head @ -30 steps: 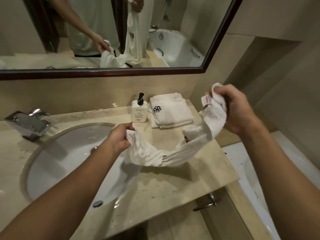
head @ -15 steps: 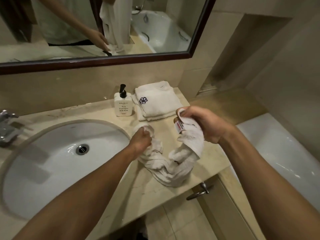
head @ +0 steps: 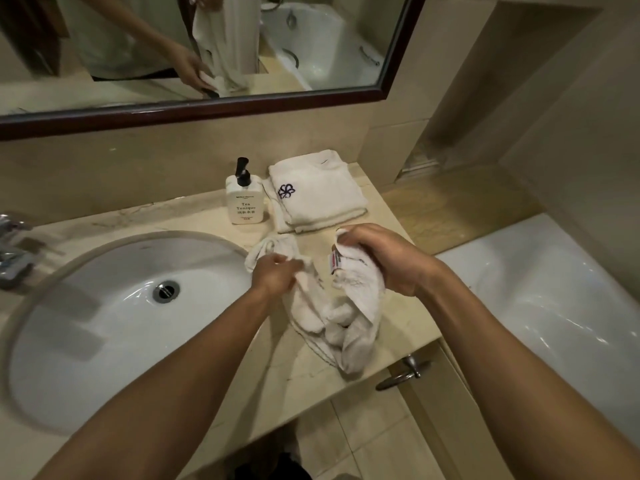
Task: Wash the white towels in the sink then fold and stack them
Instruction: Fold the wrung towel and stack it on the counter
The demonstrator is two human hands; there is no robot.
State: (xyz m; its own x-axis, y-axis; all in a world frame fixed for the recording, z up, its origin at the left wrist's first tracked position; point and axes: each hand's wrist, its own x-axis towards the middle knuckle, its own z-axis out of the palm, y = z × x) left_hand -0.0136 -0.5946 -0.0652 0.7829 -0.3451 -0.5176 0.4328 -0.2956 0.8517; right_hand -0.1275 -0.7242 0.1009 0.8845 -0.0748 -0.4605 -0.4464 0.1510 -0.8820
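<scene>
The left hand (head: pixel 273 275) grips one end of the crumpled towel (head: pixel 332 313), its fingers curled around the cloth just beside the rim of the sink (head: pixel 104 258). The right hand (head: pixel 377 258) pinches the other end, where a small label sticks out, and it is a little higher and farther to the right. Between the two hands the towel hangs down in a loose U and its lowest part rests bunched on the table (head: pixel 346 372), toward the near edge. So the long axis of the towel runs from hand to hand, left to right, but it is slack and twisted, not flat. I judge that the next move is to spread it for folding, which needs both hands to draw apart along this line. The folded towel (head: pixel 318 192) lies behind the hands, beside the soap bottle (head: pixel 245 202), nearer to the right hand.
</scene>
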